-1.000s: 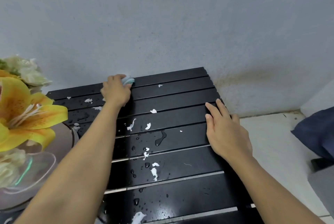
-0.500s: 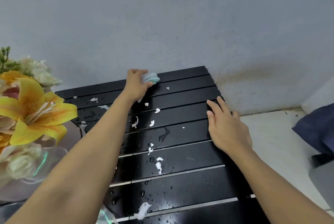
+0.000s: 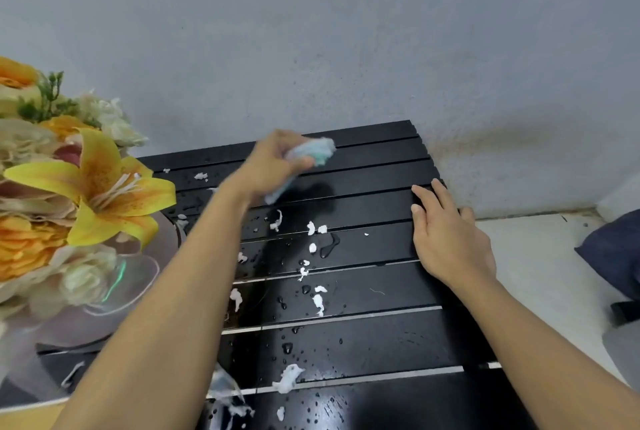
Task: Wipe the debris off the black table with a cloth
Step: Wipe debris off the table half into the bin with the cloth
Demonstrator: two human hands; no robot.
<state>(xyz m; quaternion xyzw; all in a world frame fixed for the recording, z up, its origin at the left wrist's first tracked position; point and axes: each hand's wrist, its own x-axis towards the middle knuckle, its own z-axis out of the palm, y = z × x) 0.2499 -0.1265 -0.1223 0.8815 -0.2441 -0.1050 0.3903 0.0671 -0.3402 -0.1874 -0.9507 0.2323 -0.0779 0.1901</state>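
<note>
Cloth (image 3: 313,152), pale blue, bunched into a wad, gripped by curled fingers of the left hand (image 3: 273,166) at 12 o'clock on the black table (image 3: 381,343), near the wall; hand blurred. Wadding likely gives a firmer wiping face. Right hand (image 3: 446,239) lies flat, fingers straight, on the 3 o'clock edge, probably steadying the table. White debris (image 3: 317,301) and water drops (image 3: 287,347) run from centre to 6 o'clock, unwiped. Flowers (image 3: 97,187) at 9 o'clock.

Black slatted worktop (image 3: 381,336) with glossy boards running left to right. Torn white scraps of debris (image 3: 318,303) and clear water droplets (image 3: 287,347) lie scattered down its middle and left part; the right hand (image 3: 446,239) rests flat on its right edge
</note>
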